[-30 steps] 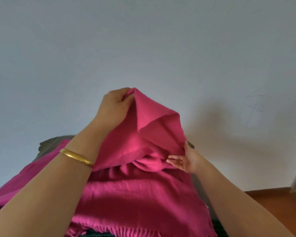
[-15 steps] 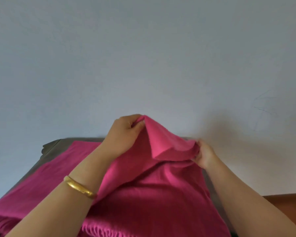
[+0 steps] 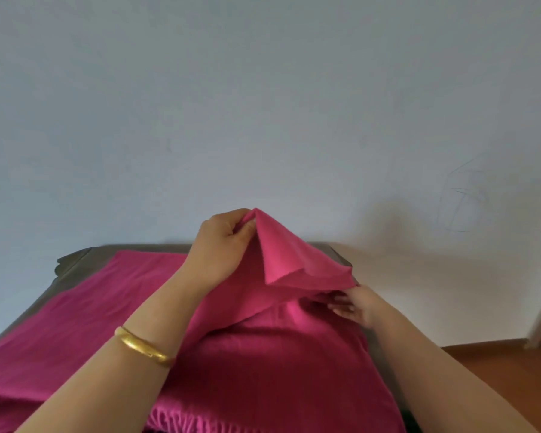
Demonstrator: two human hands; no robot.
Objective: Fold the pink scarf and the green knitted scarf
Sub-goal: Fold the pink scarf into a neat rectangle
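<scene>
Pink scarf (image 3: pixel 263 354) is spread over the grey bench (image 3: pixel 75 260). One corner is pinched high by left hand (image 3: pixel 222 245), likely to align edges. Right hand (image 3: pixel 355 303) is spread flat beneath the fold, steadying it. Green scarf is not seen.

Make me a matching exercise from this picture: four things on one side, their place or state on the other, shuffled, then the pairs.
Things:
1. left hand
2. right hand
3. gold bangle
4. pink scarf

States:
A. spread over the dark table
B. worn on the left wrist
C. pinching a raised corner of cloth
D. low, fingers open at the fold's edge

Pairs: 1-C, 2-D, 3-B, 4-A
</scene>
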